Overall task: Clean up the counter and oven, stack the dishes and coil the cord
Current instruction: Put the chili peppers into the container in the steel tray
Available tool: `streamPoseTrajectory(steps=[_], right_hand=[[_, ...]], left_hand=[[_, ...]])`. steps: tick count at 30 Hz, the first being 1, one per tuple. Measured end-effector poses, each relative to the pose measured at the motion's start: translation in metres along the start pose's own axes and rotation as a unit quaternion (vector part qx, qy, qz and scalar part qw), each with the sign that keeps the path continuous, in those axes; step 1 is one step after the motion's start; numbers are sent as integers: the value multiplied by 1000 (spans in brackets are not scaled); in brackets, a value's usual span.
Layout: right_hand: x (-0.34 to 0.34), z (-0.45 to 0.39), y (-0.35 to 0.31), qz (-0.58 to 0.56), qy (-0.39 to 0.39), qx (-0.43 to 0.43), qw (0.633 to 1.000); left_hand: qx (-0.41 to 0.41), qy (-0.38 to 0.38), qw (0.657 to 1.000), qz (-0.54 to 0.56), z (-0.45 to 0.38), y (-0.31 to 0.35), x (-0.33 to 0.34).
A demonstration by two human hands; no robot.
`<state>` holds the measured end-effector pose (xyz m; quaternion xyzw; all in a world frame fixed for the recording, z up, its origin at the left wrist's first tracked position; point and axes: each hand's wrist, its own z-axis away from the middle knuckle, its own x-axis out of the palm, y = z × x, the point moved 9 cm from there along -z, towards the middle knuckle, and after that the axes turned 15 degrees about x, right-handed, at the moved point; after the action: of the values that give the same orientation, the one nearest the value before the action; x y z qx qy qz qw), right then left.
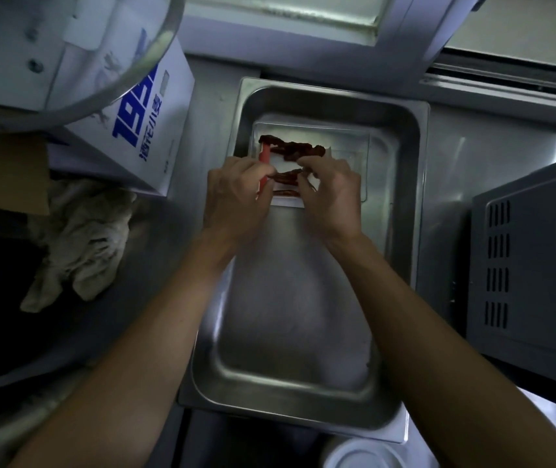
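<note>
Hands, two: the left hand [236,194] grips one red tool [264,163], the right hand [332,194] pinches dark strips [290,151] over one steel pan [401,231].

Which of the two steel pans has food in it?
The far pan, where both hands work; the near pan holds nothing.

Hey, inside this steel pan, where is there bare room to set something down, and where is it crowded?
The near half of the steel pan is bare floor, bordered by its near rim and both forearms. The far end is crowded: the clear tray with dark red strips, plus the left hand and right hand.
</note>
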<state>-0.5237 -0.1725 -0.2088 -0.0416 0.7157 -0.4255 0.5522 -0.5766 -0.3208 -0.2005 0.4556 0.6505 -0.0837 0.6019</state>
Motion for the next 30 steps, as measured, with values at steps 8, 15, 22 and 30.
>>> streamPoseTrajectory(steps=[8,15,22,30], right_hand=[[-56,45,10,2,11,16,1000],[-107,107,24,-18,12,28,999],[-130,169,53,20,-31,27,999],[-173,244,79,104,-8,33,994]], left_hand=[[-35,-2,997,65,18,36,-22],[-38,-28,999,27,60,95,-42],[-5,-103,994,-23,110,159,-23],[99,-175,977,-73,158,225,-8]])
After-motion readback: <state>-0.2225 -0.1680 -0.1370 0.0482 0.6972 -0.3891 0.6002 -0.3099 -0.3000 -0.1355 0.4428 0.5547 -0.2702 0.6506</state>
